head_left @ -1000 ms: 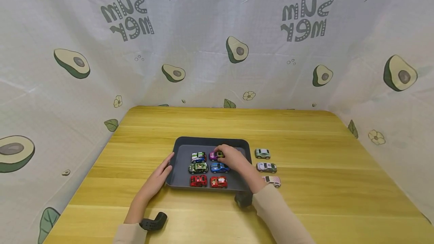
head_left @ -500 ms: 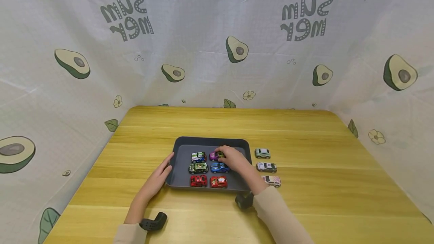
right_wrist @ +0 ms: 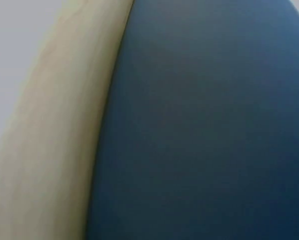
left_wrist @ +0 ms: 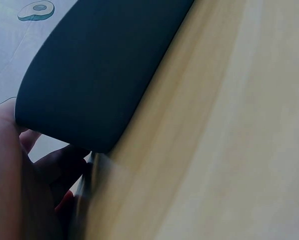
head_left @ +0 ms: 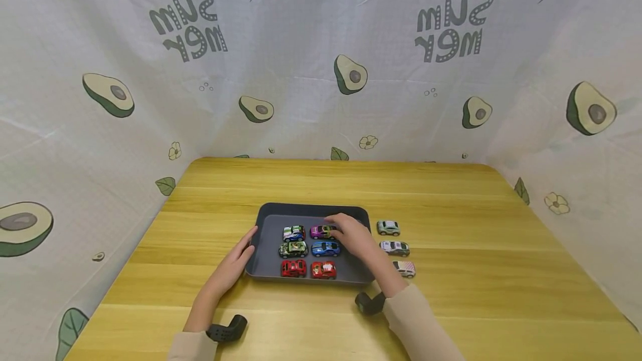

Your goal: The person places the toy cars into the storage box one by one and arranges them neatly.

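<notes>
A dark grey rectangular tray (head_left: 266, 238) holds toy cars in three rows of two. My right hand (head_left: 353, 235) is over its right half, fingers spread loosely beside a purple toy car (head_left: 321, 232) in the back row. Left of that stands a white, green and blue car (head_left: 293, 233). The middle row has a green camouflage car (head_left: 293, 249) and a blue car (head_left: 326, 248); two red cars (head_left: 293, 268) form the front row. Along the tray's left side, my left hand (head_left: 232, 265) rests with extended fingers against the rim. The right wrist view shows no fingers.
Right of the tray, a pale green car (head_left: 388, 228), a silver-white car (head_left: 394, 247) and a white-pink car (head_left: 404, 268) stand in a column on the wooden table (head_left: 476, 238). My right forearm partly covers the last one. A printed cloth (head_left: 301, 43) hangs behind.
My right hand has let go of the purple car and drawn back slightly to the right, leaving the car in the tray. The left hand has stayed in place.
</notes>
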Motion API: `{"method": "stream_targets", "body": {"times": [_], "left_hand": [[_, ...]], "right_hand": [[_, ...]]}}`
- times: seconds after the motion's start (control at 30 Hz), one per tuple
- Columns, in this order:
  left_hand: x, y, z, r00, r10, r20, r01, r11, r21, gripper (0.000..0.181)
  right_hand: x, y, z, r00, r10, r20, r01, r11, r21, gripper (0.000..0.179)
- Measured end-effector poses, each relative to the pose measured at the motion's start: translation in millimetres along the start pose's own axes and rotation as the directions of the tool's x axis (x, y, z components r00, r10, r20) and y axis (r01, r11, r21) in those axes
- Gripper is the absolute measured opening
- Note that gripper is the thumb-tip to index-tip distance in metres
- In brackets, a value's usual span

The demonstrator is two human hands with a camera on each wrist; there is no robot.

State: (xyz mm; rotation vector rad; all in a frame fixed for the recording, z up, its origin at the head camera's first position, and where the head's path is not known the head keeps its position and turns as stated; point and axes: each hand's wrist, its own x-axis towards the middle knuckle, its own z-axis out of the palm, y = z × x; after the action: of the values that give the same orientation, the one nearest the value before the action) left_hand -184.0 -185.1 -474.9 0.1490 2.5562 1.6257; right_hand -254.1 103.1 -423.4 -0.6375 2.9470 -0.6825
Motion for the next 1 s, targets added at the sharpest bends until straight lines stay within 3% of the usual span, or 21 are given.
{"method": "stream_targets", "body": {"times": [0.33,0.7,1.0], "left_hand": [[-0.2,-0.1,-0.4,1.000,0.009,-0.002,-0.009,1.000,-0.005,0.050],[0.1,0.0,-0.9,1.000,0.007,0.000,-0.007,1.000,-0.003,0.049],[0.9,0.1,-0.8,1.000,0.006,0.013,-0.006,1.000,-0.003,0.050]], "right_hand": [[-13.7,3.6,-5.2,0.991,-0.015,-0.130,0.018,1.000,0.022,0.029],[-30.6,7.9,-12.2,0.987,0.034,-0.160,-0.025,0.998,0.057,0.027],[-47.5,16.9,-17.0,0.979,0.005,-0.205,0.005,0.999,0.049,0.032]]}}
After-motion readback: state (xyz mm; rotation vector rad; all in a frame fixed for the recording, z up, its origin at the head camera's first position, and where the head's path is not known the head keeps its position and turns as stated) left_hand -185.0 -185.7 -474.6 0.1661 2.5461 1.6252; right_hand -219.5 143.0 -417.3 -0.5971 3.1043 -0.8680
